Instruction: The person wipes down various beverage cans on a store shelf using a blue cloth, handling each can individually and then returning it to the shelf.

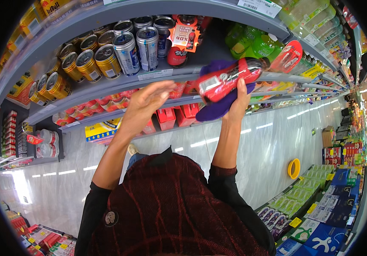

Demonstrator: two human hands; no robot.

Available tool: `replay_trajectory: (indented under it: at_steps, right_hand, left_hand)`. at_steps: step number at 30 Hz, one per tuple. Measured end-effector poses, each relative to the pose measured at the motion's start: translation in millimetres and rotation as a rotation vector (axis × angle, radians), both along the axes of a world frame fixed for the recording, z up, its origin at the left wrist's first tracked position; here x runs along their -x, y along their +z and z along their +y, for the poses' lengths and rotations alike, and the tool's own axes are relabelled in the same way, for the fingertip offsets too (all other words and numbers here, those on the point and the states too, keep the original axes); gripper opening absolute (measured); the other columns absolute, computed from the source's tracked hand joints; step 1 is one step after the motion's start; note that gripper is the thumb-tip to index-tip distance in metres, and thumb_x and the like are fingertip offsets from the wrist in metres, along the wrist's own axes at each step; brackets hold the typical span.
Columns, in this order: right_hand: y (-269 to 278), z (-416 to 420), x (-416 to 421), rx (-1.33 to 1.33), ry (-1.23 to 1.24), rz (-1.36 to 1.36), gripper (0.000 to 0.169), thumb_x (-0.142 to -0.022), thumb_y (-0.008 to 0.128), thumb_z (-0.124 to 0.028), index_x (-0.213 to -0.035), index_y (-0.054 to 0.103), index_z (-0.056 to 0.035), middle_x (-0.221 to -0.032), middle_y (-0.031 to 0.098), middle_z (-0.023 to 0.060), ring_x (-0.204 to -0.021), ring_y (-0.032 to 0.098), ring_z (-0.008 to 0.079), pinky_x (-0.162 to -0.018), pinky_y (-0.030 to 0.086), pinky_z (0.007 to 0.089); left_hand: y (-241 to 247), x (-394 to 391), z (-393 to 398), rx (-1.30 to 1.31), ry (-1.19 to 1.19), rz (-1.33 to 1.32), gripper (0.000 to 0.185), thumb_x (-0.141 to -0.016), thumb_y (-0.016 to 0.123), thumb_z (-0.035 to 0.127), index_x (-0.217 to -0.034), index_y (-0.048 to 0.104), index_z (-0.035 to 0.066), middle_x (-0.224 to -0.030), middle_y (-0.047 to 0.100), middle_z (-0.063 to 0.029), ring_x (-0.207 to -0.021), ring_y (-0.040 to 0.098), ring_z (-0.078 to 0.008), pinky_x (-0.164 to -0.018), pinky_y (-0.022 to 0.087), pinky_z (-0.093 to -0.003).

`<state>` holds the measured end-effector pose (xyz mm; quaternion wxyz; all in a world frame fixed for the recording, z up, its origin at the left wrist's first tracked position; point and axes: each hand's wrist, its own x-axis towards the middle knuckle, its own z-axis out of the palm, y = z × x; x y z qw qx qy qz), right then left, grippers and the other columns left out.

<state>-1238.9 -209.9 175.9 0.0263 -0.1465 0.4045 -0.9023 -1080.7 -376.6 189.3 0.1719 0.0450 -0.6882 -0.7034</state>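
Note:
My right hand (239,102) grips a dark plastic drink bottle with a red label (228,80) together with a purple cloth (215,110). The bottle lies tilted in front of the shelf edge, its cap towards the upper right, and the cloth hangs below and behind it. My left hand (150,102) is raised to the left of the bottle, fingers apart, with nothing in it. Behind, on the grey shelf (158,75), a similar red-labelled bottle (177,57) stands beside blue and silver drink cans (147,48).
Gold drink cans (108,60) stand left on the shelf, green bottles (257,41) right. An orange promotional tag (185,34) hangs at the bottle row. Red cartons (166,118) sit lower down. A yellow ring-shaped object (293,168) is on the floor near stacked goods (314,188).

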Motion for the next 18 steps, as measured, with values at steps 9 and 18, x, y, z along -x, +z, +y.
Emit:
replay_trajectory:
  at_steps: [9,18]
  right_hand:
    - [-19,-10,-79,-0.474,0.166,0.161,0.036,-0.087,0.055,-0.016,-0.116,0.046,0.0028,-0.108,0.053,0.0081,-0.097,0.051,0.0153,-0.086,0.040,0.0294]
    - [-18,-3,-121,-1.182,0.138,0.928,0.056,-0.076,0.064,-0.033,-0.118,0.048,-0.0001,-0.126,0.036,0.0240,-0.121,0.026,0.0454,-0.098,0.016,0.0600]
  left_hand:
    - [-22,25,44,0.214,-0.014,0.030,0.054,-0.095,0.037,0.032,-0.136,0.027,-0.001,-0.135,0.036,-0.0181,-0.126,0.033,-0.0238,-0.104,0.024,-0.0316]
    - [-38,23,19,-0.612,-0.189,-0.222,0.054,-0.093,0.041,0.039,-0.130,0.037,0.000,-0.125,0.046,-0.0120,-0.115,0.044,-0.0188,-0.099,0.033,-0.0302]
